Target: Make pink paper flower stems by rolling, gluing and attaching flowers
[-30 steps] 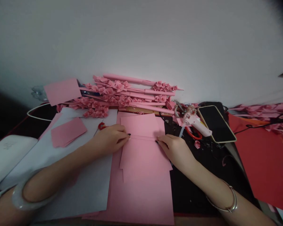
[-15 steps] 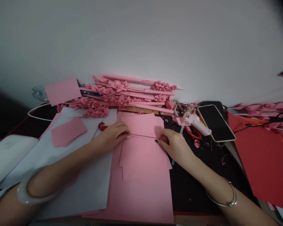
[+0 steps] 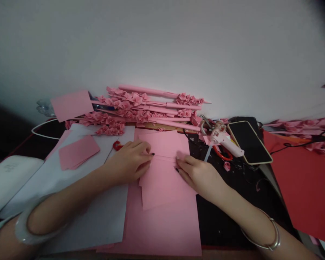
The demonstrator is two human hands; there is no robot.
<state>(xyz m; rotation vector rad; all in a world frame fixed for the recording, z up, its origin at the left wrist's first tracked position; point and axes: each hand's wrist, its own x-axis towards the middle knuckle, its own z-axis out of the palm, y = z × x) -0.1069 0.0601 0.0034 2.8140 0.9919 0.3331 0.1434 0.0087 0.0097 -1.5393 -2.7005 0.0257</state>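
Note:
Both my hands are at a sheet of pink paper [image 3: 161,180] lying on a larger pink sheet [image 3: 162,231]. Across it runs a narrow band or folded edge, and whether this is a fold or a thin roll I cannot make out. My left hand [image 3: 132,160] pinches the band's left end, thumb below and fingers above. On the right end, my right hand [image 3: 200,175] presses with its fingers close together. Another pink piece [image 3: 162,141] lies just beyond the band, between my hands.
Pink paper flower stems [image 3: 151,108] lie along the wall. At right are a pink glue gun [image 3: 224,142], a phone [image 3: 250,142] and red paper [image 3: 300,180]. On the left, small pink cards [image 3: 78,151] rest on white paper [image 3: 97,216], near a white box [image 3: 13,180].
My right hand has shifted slightly left and down along the band, and my left fingers have moved a little inward. The band looks wider and flatter now.

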